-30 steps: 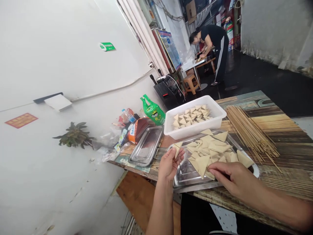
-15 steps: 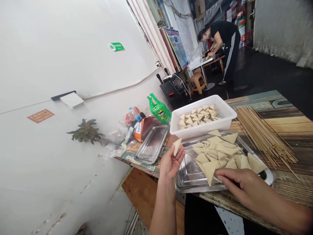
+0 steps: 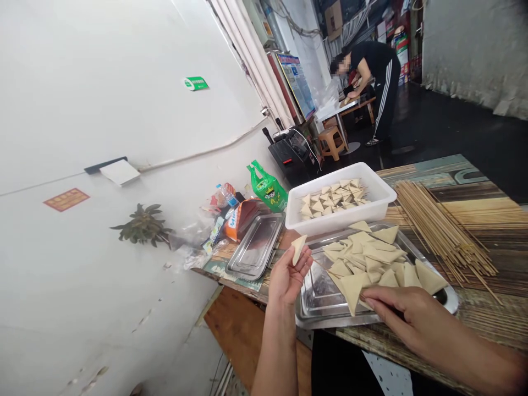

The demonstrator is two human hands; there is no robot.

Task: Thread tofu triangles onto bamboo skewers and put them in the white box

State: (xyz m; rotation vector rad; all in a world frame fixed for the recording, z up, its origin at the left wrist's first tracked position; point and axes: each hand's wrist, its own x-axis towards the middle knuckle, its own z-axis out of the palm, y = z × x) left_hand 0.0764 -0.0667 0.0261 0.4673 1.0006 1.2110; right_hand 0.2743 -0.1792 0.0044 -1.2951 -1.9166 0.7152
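Observation:
In my left hand (image 3: 287,279) a pale, flat triangular piece (image 3: 298,247), which looks like tofu sheet, is pinched upright between thumb and fingers. My right hand (image 3: 406,311) grips a thin wooden skewer (image 3: 320,267) with similar triangles (image 3: 353,289) on it. The skewer's bare end points left, close to the fingers of my left hand. Its other end is hidden by my right hand. Under the skewer, a metal tray (image 3: 315,308) bears a heap of loose triangles (image 3: 377,254).
Behind the tray stands a white plastic tub (image 3: 330,219) of skewered triangles. Bare skewers (image 3: 445,228) lie bundled at right on the wooden table (image 3: 487,198). A second metal tray (image 3: 251,250), a green bag (image 3: 270,190) and packets are at left. A person (image 3: 381,71) bends over a far table.
The view has shifted slightly. Both hands keep their hold, and the triangle and the skewer stay in nearly the same place relative to each other.

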